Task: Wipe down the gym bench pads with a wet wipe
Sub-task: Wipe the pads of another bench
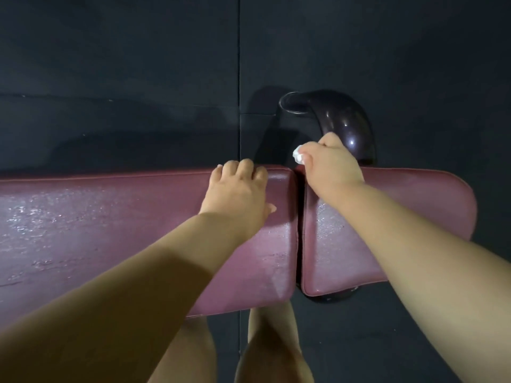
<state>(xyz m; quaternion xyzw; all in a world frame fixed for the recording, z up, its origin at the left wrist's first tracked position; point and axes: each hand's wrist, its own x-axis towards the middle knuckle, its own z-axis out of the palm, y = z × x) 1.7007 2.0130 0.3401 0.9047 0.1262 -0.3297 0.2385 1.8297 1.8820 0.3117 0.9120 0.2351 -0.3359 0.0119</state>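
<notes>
Floor (pixel 110 64): dark rubber mats with a seam running up the middle, under and behind everything.
Bench: two maroon pads set end to end across the view, with a narrow gap (pixel 300 244) between them.
Long pad (pixel 96 217): on the left, its top shiny with wet streaks.
Left grip (pixel 237 189): palm down near the long pad's right end, fingers hooked over the far edge, thumb lying on top.
Wipe (pixel 298 155): a small white wad at the far end of the gap.
Right grip (pixel 331 164): clamped on the wipe, pinching it; the forearm crosses the short pad.
Short pad (pixel 414 205): on the right, with a rounded outer end.
Frame piece (pixel 345 120): glossy, dark and curved, on the floor just beyond the right grip.
</notes>
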